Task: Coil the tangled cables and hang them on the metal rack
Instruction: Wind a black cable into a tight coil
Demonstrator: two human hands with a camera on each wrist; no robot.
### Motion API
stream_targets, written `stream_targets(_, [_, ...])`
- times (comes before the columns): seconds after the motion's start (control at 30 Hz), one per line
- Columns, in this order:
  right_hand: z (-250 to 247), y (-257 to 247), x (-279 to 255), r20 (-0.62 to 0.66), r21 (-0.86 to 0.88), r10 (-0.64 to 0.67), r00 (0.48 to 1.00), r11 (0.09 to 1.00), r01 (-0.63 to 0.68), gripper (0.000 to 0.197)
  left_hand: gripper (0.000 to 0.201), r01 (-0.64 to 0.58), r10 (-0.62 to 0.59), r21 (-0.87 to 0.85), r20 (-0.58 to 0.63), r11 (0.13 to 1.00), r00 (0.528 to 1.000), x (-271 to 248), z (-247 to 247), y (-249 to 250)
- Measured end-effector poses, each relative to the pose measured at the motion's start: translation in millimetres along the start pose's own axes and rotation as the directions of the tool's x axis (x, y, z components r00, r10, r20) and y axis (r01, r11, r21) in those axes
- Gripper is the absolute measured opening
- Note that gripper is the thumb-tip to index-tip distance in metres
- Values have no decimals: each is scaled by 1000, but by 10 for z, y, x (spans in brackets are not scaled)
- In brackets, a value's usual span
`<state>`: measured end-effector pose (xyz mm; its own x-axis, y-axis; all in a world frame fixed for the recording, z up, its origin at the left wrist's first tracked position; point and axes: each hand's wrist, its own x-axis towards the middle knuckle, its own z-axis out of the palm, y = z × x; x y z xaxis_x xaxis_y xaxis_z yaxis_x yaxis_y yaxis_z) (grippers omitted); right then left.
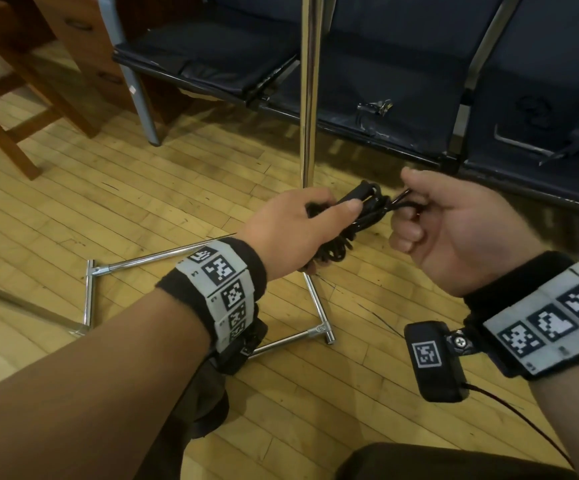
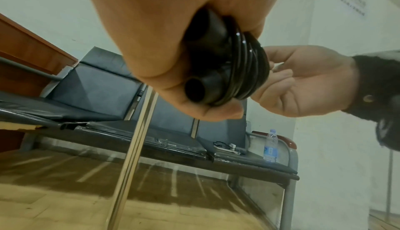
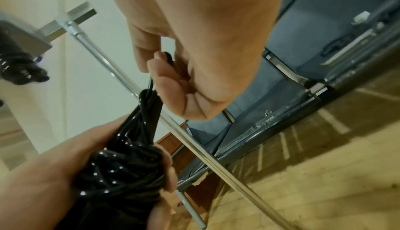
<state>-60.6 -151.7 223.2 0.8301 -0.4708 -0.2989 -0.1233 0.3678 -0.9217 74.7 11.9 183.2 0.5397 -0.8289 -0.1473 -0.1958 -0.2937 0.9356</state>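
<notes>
Head view: my left hand [image 1: 301, 230] is wrapped around a glossy black cable bundle [image 1: 346, 223], its coils running lengthwise up toward the right hand [image 1: 454, 230], which pinches a loop at the top end. We're just in front of the shiny chrome rack pole [image 1: 308, 98]; padded dark bench [image 1: 385, 81] behind, wood floor [image 1: 142, 202] below.

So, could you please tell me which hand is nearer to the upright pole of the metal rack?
Left. The left hand holds the cable bundle right by the pole; the right hand is further off.
</notes>
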Motion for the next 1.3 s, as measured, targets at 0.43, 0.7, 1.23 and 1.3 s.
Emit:
stream_targets(0.43, [214, 224, 22, 63, -53, -17, 998, 998, 20, 18, 56, 103, -112, -313, -11, 944, 994, 36, 60, 31])
stream_targets(0.7, [148, 255, 86, -115, -185, -73, 991, 981, 50, 12, 38, 54, -54, 61, -9, 997, 999, 27, 61, 64])
stream_targets(1.23, [238, 303, 78, -166, -400, -182, 969, 911, 103, 25, 41, 106, -42, 368, -176, 924, 983, 21, 21, 90])
stream_targets(1.3, [263, 287, 73, -152, -560, -256, 955, 818, 130, 33, 37, 126, -50, 388, -201, 913, 978, 27, 26, 82])
